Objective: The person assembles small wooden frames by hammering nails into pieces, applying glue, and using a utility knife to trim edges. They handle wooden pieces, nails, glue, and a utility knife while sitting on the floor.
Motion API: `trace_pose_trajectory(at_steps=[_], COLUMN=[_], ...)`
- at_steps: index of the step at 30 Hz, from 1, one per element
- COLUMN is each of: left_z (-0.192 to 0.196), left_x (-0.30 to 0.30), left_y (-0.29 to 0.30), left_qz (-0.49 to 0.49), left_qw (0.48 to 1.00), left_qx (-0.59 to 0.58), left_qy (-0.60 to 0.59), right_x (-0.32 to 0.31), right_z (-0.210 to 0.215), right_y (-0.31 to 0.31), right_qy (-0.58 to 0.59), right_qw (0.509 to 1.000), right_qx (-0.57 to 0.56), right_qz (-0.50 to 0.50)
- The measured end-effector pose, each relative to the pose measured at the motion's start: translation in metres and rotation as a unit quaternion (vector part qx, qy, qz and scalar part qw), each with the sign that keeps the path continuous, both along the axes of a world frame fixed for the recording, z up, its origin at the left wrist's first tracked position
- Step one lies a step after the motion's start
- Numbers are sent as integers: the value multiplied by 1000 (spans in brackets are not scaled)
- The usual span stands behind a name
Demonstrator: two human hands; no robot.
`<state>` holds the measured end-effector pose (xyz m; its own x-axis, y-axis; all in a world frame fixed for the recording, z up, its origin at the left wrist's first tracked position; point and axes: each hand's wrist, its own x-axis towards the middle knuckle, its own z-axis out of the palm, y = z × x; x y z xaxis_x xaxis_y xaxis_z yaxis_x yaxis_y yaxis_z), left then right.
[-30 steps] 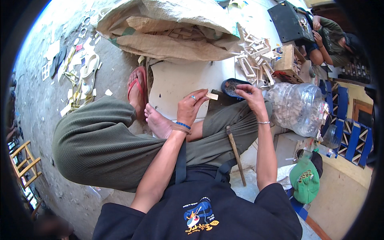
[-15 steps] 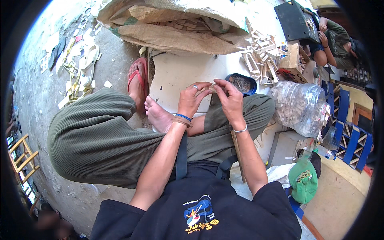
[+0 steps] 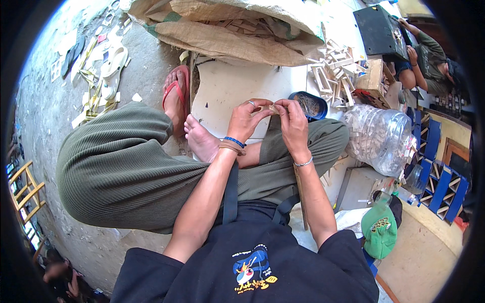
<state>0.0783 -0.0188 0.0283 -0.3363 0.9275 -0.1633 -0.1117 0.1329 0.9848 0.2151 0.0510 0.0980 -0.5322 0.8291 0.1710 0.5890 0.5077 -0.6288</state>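
My left hand (image 3: 246,120) and my right hand (image 3: 293,122) meet above my crossed legs, thumbs and fingers pinched on a small pale piece (image 3: 273,108) that looks like wood. The fingertips cover most of it, so its full shape cannot be made out. Just beyond my right hand stands an oval blue tray (image 3: 324,112) with thin metal bits that look like small nails inside. Under and past my hands lies a white tiled surface (image 3: 230,86).
A woven sack (image 3: 227,48) of wood pieces lies ahead. To its right are a heap of small wooden frames (image 3: 333,73), a wooden box (image 3: 368,81) and a clear plastic jug (image 3: 376,129) full of pieces. Another person (image 3: 429,55) sits by a black box (image 3: 379,30) at far right.
My two hands stay together, with my right fingers now closed tighter over the small piece. The view has shifted slightly. The other person's hand reaches onto the black box.
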Motion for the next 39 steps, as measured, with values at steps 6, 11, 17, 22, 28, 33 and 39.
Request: trace_pose_trajectory(at_steps=[6, 11, 17, 22, 28, 33, 39], left_z=[-1, 0, -2, 0, 2, 0, -5], left_x=[1, 0, 1, 1, 1, 1, 2], left_y=[1, 1, 2, 1, 2, 2, 2], left_qz=[2, -1, -1, 1, 3, 0, 0], left_qw=[1000, 1000, 999, 999, 1000, 1000, 999], left_qx=[-8, -15, -12, -7, -11, -19, -14], left_qy=[-24, -24, -32, -37, -25, -14, -32], right_x=[0, -1, -2, -2, -2, -1, -2], right_z=[-2, -4, -4, -5, -9, -9, -9], right_y=[0, 1, 1, 2, 3, 4, 5], right_qy=[-9, -16, -21, -23, -19, -21, -73], right_qw=[1000, 1000, 999, 999, 1000, 999, 988], right_qx=[14, 12, 22, 18, 17, 29, 125], right_qz=[8, 10, 14, 14, 7, 18, 58])
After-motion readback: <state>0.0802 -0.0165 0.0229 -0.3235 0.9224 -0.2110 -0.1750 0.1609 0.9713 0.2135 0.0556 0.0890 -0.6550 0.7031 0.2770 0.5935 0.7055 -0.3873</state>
